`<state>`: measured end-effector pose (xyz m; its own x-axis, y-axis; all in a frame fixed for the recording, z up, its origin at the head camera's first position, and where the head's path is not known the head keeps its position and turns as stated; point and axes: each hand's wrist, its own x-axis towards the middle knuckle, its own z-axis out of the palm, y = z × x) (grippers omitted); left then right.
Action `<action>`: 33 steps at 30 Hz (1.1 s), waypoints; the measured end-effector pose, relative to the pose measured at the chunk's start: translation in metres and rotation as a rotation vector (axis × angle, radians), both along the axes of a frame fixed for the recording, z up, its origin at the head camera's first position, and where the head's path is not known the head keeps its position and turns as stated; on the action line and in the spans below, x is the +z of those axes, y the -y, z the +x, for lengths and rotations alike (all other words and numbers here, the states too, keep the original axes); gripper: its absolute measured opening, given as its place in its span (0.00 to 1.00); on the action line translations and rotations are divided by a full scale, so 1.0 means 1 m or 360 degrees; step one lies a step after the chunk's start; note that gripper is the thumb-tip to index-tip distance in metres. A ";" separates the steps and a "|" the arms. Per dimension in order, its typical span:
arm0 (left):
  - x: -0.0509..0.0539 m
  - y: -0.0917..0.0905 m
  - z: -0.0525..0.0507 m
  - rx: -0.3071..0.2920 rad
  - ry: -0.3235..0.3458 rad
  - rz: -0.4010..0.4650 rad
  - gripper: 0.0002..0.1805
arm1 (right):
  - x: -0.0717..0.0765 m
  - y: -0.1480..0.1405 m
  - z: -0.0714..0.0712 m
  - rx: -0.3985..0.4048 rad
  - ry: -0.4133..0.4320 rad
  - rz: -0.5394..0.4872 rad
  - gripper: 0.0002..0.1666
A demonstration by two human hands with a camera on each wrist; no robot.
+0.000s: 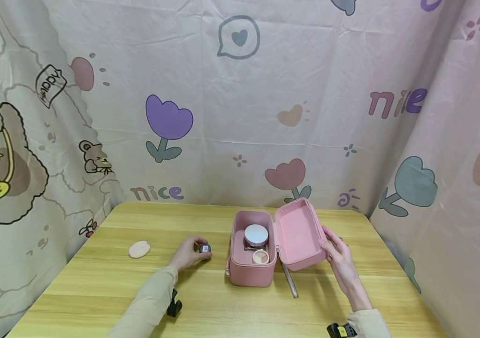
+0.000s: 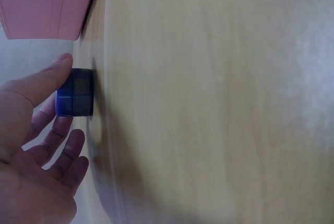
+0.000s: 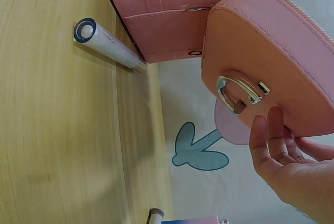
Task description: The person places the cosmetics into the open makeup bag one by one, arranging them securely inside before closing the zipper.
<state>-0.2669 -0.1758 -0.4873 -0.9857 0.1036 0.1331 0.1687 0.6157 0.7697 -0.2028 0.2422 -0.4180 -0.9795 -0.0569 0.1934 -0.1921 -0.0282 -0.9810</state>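
Note:
My left hand (image 1: 188, 254) pinches a small dark blue jar (image 1: 204, 248) between thumb and fingers, just left of the pink cosmetic case (image 1: 251, 276). In the left wrist view the jar sits at or just above the tabletop; I cannot tell if it touches. The case stands upright with its lid swung out to the right. My right hand (image 1: 341, 259) holds the lid (image 1: 300, 234) by its outer edge, fingers on the outside near a gold-toned handle (image 3: 240, 85). Inside the case are a round white-topped compact (image 1: 256, 234) and a small round sectioned palette (image 1: 261, 257).
A pale oval powder puff (image 1: 139, 249) lies at the left of the wooden table (image 1: 206, 310). Beside the case lies a silvery tube (image 1: 290, 280), partly under the lid. A capped item (image 3: 155, 216) shows at the right wrist view's bottom edge. A printed curtain (image 1: 231, 117) hangs behind.

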 end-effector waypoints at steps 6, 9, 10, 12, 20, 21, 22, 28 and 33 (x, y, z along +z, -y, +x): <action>0.002 -0.002 0.001 0.0004 0.0009 0.0004 0.20 | 0.000 0.000 0.000 0.0011 0.0007 0.0002 0.37; 0.004 -0.004 0.002 0.0013 0.0021 0.0008 0.21 | 0.001 0.000 0.000 0.0009 0.0010 0.0004 0.37; 0.006 -0.004 0.003 0.0016 0.0023 0.0009 0.21 | 0.001 0.000 0.000 0.0006 0.0013 0.0007 0.37; 0.008 -0.006 0.003 0.0026 0.0037 0.0017 0.21 | 0.001 0.000 0.000 0.0003 0.0016 0.0011 0.37; 0.021 -0.010 0.004 -0.0001 -0.0010 0.0058 0.22 | 0.001 0.000 0.000 0.0005 0.0010 0.0020 0.37; 0.023 -0.011 0.004 -0.0013 -0.0019 0.0066 0.22 | 0.001 0.000 0.000 0.0004 0.0009 0.0022 0.37; 0.025 -0.012 0.004 -0.0018 -0.0018 0.0083 0.22 | 0.001 0.000 0.000 0.0004 0.0009 0.0023 0.37; 0.038 -0.016 0.003 -0.0067 -0.0079 0.0152 0.21 | 0.001 0.000 0.000 0.0005 -0.0004 0.0010 0.37; 0.050 -0.019 0.003 -0.0067 -0.0098 0.0179 0.21 | 0.001 0.001 0.000 0.0003 -0.0007 0.0002 0.37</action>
<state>-0.2635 -0.1567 -0.4374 -0.9704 0.1256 0.2063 0.2415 0.5172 0.8211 -0.2031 0.2416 -0.4169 -0.9785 -0.0593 0.1976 -0.1963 -0.0273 -0.9802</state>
